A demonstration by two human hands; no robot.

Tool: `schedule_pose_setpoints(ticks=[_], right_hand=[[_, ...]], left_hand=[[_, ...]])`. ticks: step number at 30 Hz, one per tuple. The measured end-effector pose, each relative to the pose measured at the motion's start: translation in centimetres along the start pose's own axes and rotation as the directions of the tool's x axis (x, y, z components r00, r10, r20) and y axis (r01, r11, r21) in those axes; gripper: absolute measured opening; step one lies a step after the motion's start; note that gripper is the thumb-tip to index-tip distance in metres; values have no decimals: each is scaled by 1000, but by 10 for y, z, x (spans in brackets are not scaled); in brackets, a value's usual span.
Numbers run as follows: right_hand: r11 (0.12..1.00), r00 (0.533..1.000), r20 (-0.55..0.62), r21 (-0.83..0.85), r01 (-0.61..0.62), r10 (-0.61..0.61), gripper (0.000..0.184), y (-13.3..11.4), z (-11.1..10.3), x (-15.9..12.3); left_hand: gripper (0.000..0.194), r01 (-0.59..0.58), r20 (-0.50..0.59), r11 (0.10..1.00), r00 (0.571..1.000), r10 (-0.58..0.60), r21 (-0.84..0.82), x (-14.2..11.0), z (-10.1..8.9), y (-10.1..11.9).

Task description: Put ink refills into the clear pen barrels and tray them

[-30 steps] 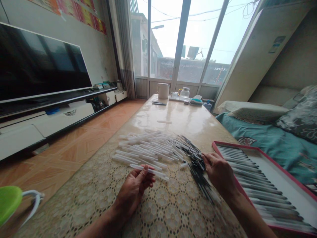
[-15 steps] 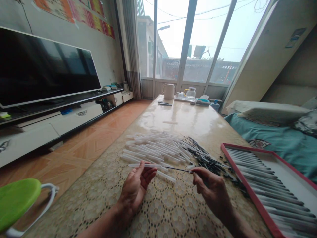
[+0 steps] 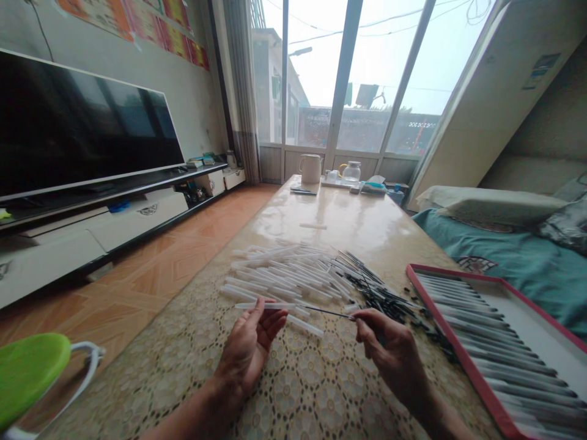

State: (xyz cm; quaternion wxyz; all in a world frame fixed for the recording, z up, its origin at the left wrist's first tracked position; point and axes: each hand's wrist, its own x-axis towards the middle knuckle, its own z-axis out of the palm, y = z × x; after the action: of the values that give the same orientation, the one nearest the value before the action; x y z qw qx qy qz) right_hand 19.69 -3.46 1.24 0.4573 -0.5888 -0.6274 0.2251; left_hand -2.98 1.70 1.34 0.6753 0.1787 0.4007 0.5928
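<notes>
- Hands: two in view, both the person's own.
- Left hand (image 3: 247, 351): forearm rising from the near edge, palm turned upward and rightward; hand partly open, thumb and fingertips gripping one white plastic tube (image 3: 245, 306), held level above the table.
- Right hand (image 3: 389, 354): forearm entering from the near right; fingers curled, with thumb and forefinger pinching one thin black rod (image 3: 328, 311).
- Rod and tube: lay in line between the hands, the rod's far tip meeting the tube's right end.
- Loose tube: one white plastic tube (image 3: 305, 326), lying just right of the left hand.
- Heaps: many white plastic tubes (image 3: 284, 272) and, just right, many tangled black rods (image 3: 380, 296), both too numerous to count, beyond the hands on a lace tablecloth (image 3: 293, 391).
- Tray: one red-rimmed tray (image 3: 449, 337) at near right, holding rows of long dark-and-white sticks (image 3: 509, 354), their number cut off by the frame.
</notes>
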Motion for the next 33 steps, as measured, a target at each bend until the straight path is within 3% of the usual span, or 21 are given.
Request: schedule_pose_setpoints(ticks=[4, 9, 15, 19, 21, 23, 26, 29, 33], right_hand=[[1000, 1000, -11, -12, 17, -17, 26, -1, 0, 0], [997, 999, 7, -54, 47, -46, 25, -3, 2, -1], [994, 976, 189, 59, 97, -107, 30, -7, 20, -7], [987, 954, 281, 149, 60, -100, 37, -10, 24, -7], [997, 973, 222, 70, 44, -59, 38, -6, 14, -1], [992, 998, 61, -120, 35, -27, 34, 3, -2, 7], [903, 991, -110, -428, 25, -79, 23, 25, -25, 20], [801, 992, -51, -595, 62, -115, 21, 42, -35, 26], [708, 995, -8, -704, 63, -97, 16, 46, -30, 26]], left_hand=[[20, -5, -3, 1000, 1000, 5, -2, 1, -1, 0], [19, 21, 76, 999, 997, -23, 34, 0, -1, -2], [14, 129, 248, 982, 955, -161, 138, -8, 1, -11], [16, 203, 319, 962, 913, -254, 183, -11, 0, -14], [12, 232, 259, 967, 932, -251, 103, -11, 1, -11], [16, 233, 154, 972, 961, -229, -5, -10, 3, -6], [26, 193, 48, 975, 981, -189, -106, -10, 6, 1], [26, 180, 40, 978, 984, -176, -110, -10, 7, 2], [19, 165, 74, 985, 984, -161, -48, -10, 5, -3]])
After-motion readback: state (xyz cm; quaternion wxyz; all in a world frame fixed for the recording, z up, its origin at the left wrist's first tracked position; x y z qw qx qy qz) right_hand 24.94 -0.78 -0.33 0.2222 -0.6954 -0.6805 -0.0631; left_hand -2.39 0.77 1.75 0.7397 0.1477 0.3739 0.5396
